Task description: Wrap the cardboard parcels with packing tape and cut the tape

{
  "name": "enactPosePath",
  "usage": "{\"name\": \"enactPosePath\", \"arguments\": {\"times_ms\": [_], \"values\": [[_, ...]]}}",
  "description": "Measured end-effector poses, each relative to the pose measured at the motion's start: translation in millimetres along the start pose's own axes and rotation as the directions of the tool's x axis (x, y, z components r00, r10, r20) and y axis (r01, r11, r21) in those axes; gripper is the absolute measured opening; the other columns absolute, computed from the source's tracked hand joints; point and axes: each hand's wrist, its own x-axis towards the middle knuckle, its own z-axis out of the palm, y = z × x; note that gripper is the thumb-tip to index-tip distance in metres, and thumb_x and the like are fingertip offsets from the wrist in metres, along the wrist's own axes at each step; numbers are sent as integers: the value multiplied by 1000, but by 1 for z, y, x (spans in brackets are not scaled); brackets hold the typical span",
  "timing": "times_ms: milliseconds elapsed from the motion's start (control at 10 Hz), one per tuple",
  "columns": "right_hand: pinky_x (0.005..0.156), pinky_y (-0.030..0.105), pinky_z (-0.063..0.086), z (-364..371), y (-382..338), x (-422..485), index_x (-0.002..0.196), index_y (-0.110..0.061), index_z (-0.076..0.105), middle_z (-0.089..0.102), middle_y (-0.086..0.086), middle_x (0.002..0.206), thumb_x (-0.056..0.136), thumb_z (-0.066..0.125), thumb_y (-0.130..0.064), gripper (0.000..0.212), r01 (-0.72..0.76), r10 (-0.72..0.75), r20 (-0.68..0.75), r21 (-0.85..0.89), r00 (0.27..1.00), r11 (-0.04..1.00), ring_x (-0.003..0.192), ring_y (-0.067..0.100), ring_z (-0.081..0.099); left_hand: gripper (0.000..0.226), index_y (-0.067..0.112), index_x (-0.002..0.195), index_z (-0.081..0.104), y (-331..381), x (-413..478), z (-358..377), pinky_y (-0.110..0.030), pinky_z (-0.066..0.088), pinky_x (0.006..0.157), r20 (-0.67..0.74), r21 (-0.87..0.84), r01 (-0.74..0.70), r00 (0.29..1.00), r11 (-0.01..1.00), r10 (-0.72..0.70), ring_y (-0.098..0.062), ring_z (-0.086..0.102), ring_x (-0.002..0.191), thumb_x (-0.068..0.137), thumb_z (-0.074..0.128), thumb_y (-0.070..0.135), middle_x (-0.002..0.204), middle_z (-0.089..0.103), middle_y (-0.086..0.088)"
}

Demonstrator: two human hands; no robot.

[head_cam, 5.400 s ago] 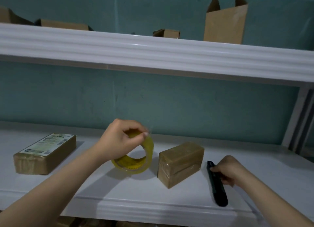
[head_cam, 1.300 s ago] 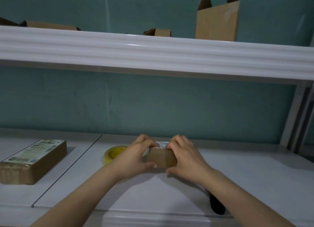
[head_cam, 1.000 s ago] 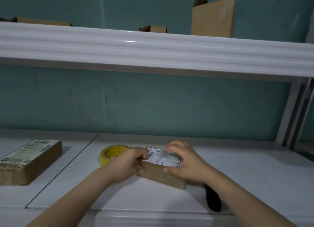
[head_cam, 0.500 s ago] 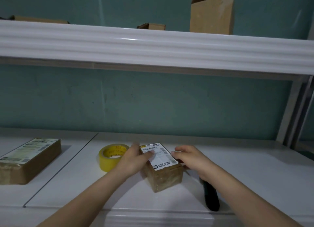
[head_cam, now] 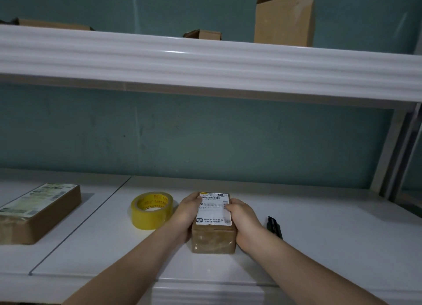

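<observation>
- Two taped cardboard parcels: the middle parcel (head_cam: 213, 238) and the left parcel (head_cam: 52, 213)
- One roll of yellow tape (head_cam: 148, 220)
- One black cutter (head_cam: 274, 226)
- Three cardboard boxes on the upper shelf (head_cam: 205, 60): a flat box (head_cam: 52, 26), a small box (head_cam: 205, 34), a tall open box (head_cam: 284, 21)
- Two hands: left hand (head_cam: 187, 211), right hand (head_cam: 243, 215)

This looks like a parcel-packing storeroom. White shelving stands against a teal wall (head_cam: 205, 140). The upper shelf (head_cam: 205, 62) holds an open cardboard box (head_cam: 284, 19) at 1 o'clock and a small carton (head_cam: 203, 34) at 12. The counter (head_cam: 331, 240) carries a labelled parcel (head_cam: 213, 227) at 6 o'clock, a second labelled parcel (head_cam: 38, 211) at 9, and a packing tape roll (head_cam: 151, 210) between them.
</observation>
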Motion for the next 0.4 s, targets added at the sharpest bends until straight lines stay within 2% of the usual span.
{"name": "enactPosePath", "arguments": {"times_ms": [100,200,300,400], "values": [[46,23,51,-1,-1,0,90,-10,64,72,8,77,88,35,9,34,29,-30,33,14,999,999,60,19,69,29,0,114,58,1,4,-2,-24,53,54,-8,82,-12,1000,997,13,-21,68,74,101,34,8,98,70,-17],[48,24,52,-3,1,-1,89,-11,64,72,7,76,89,39,7,31,48,-49,56,21,997,999,61,19,70,29,3,127,48,2,6,-2,-17,52,50,0,173,-76,997,982,77,-19,65,78,102,37,11,112,65,-21],[53,22,52,-8,4,1,97,-9,63,73,3,79,96,43,-9,20,89,-90,-7,-72,996,993,65,15,69,49,6,146,26,7,4,-4,-10,46,76,-67,294,-234,962,927,264,-17,52,111,101,40,19,133,51,-11],[86,21,48,-19,-4,1,119,-14,58,64,-3,112,99,43,-24,27,243,-255,-83,-131,963,961,95,9,63,43,12,142,38,21,-7,-11,4,27,90,-5,389,-456,868,800,497,-2,39,123,100,41,22,137,44,5]]}}
